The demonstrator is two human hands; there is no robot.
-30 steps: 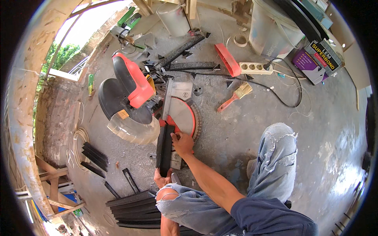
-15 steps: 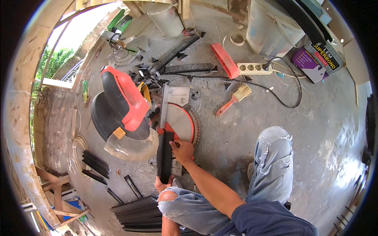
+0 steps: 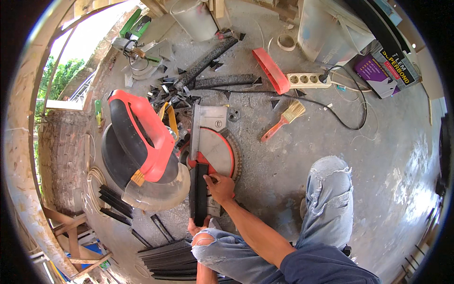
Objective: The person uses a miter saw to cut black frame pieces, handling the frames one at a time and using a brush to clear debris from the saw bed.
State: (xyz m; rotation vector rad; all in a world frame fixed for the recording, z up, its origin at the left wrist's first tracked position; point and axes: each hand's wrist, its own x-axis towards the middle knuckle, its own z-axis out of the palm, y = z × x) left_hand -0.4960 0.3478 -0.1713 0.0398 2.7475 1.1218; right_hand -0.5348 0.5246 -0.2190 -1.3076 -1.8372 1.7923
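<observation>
A black profile strip (image 3: 201, 194) lies lengthwise along the metal fence of a mitre saw (image 3: 218, 142). My right hand (image 3: 221, 188) is closed on the strip's right edge close to the red-ringed turntable, thumb and fingers pinched together. At the strip's near end, beside my knee, my left hand (image 3: 198, 225) grips it, partly hidden by the strip and my jeans. The saw's red and black handle (image 3: 153, 142) stands raised to the left of the turntable, with a cloudy see-through blade guard (image 3: 158, 189) below it. Black offcuts (image 3: 175, 97) are heaped behind the saw.
Right of the saw lie a paintbrush (image 3: 283, 120), a red plastic piece (image 3: 271, 71) and a power strip (image 3: 309, 80) with a black cable. Buckets (image 3: 331, 35) and a purple box (image 3: 378, 71) stand farther back. Black strips (image 3: 168, 258) are stacked at the near left; a green-handled power tool (image 3: 135, 26) lies far left.
The saw's handle and guard have swung left and nearer, away from the turntable. Both hands stay on the black strip in about the same place. The view has shifted slightly.
</observation>
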